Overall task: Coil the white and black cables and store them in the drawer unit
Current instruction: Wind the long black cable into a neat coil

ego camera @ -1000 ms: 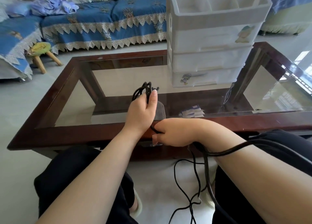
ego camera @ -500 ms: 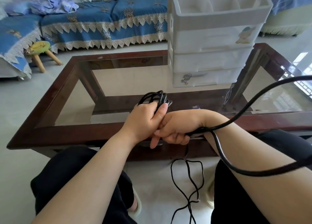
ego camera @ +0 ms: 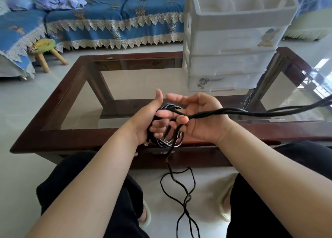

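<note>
**Black cable half coiled in your hands at the table's near edge**

Your left hand (ego camera: 143, 123) is wrapped around a bundle of loops of the thin black cable (ego camera: 168, 140), fingers curled through the coil and thumb pointing up. Your right hand (ego camera: 199, 119) is touching it at 3 o'clock, palm up and fingers loosely spread, with strands of the same cable lying over the fingers (ego camera: 181, 119) rather than pinched. From there two runs stretch off toward 3 o'clock and out of view. More slack drops at 6 o'clock from the coil to the pale floor between your knees. The coil hangs over the near rail of the dark wooden glass-topped coffee table (ego camera: 75, 140). The white plastic three-drawer unit (ego camera: 231, 65) stands on the table at 1 o'clock, its drawers closed.
</note>
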Demonstrator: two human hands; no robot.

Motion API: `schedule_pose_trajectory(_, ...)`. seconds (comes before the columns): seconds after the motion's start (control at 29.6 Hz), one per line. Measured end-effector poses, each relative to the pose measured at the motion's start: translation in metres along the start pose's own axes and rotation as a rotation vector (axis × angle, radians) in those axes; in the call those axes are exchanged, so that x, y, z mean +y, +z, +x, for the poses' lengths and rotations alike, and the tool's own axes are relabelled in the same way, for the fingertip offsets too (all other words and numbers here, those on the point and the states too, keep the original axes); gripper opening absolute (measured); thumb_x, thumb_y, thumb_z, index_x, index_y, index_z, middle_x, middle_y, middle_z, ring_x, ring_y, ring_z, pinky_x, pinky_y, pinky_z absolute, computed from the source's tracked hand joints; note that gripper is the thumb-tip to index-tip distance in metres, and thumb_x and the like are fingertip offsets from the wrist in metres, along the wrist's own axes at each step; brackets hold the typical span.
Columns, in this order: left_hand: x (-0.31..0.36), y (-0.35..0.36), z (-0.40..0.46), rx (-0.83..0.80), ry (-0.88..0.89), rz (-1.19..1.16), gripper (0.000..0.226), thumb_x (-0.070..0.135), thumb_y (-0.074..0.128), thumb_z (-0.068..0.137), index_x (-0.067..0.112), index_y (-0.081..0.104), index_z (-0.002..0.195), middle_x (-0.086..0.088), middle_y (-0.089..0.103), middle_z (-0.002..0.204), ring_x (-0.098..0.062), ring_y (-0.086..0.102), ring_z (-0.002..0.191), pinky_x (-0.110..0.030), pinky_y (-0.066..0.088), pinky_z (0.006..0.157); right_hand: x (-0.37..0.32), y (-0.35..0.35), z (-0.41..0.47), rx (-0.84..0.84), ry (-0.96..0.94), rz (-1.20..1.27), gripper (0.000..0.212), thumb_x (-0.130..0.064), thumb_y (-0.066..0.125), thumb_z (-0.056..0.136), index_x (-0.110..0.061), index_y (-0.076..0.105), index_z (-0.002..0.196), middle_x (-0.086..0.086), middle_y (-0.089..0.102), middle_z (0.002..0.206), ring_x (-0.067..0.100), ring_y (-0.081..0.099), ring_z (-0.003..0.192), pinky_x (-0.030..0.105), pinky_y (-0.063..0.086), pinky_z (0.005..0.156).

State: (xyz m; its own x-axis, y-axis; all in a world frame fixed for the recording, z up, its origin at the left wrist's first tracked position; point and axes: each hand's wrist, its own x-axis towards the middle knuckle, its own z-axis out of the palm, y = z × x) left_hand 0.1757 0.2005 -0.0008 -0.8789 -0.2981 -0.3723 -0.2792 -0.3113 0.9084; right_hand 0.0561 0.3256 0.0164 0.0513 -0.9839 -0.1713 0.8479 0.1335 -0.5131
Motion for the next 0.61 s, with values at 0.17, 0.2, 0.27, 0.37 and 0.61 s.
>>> schedule_pose_trajectory(0.17,0.002,0.003,-0.004,-0.233,0.03,-0.112,0.062,0.07,0.053,0.067,0.01,0.06,0.081,0.008,0.031,0.044,0.0,0.023,0.032,-0.015,0.022,0.036,-0.004,-0.004,0.0,0.179,-0.038,0.037,0.042,-0.019,0.032,0.085,-0.004,0.054,0.117,0.023,0.07,0.083,0.006,0.041,0.031,0.019,0.046,0.04)
schedule_pose_trajectory(0.2,0.002,0.002,-0.004,-0.256,0.038,-0.122,0.05,0.065,0.064,0.066,0.015,0.061,0.074,0.011,0.032,0.043,0.001,0.024,0.032,-0.015,0.023,0.036,-0.007,-0.006,0.0,0.216,-0.013,0.047,0.039,-0.02,0.03,0.088,-0.003,0.054,0.114,0.02,0.069,0.078,0.004,0.038,0.029,0.017,0.041,0.035)
schedule_pose_trajectory(0.27,0.003,-0.002,-0.003,-0.249,0.023,-0.16,0.05,0.054,0.082,0.06,0.017,0.05,0.071,0.011,0.031,0.042,0.001,0.026,0.03,-0.015,0.026,0.034,-0.016,-0.011,-0.001,0.263,-0.008,0.103,0.038,-0.028,0.025,0.096,-0.003,0.051,0.108,0.011,0.063,0.067,0.004,0.035,0.03,0.014,0.031,0.029)
schedule_pose_trajectory(0.37,0.004,-0.01,-0.004,-0.217,0.015,-0.252,0.051,0.049,0.084,0.061,0.018,0.045,0.067,0.012,0.031,0.039,0.0,0.027,0.029,-0.015,0.029,0.032,-0.028,-0.011,-0.004,0.31,-0.091,0.0,0.039,-0.043,0.04,0.092,-0.006,0.05,0.1,0.001,0.05,0.064,0.005,0.031,0.039,0.015,0.017,0.034)
schedule_pose_trajectory(0.61,-0.002,-0.001,-0.009,-0.334,0.035,-0.412,0.041,0.051,0.077,0.069,0.016,0.055,0.064,0.012,0.035,0.036,0.0,0.032,0.026,-0.014,0.03,0.03,-0.014,0.001,-0.013,0.453,-0.028,-1.237,0.037,-0.056,0.073,0.069,-0.023,0.058,0.072,-0.011,0.036,0.053,0.008,0.029,0.046,0.021,0.023,0.04)
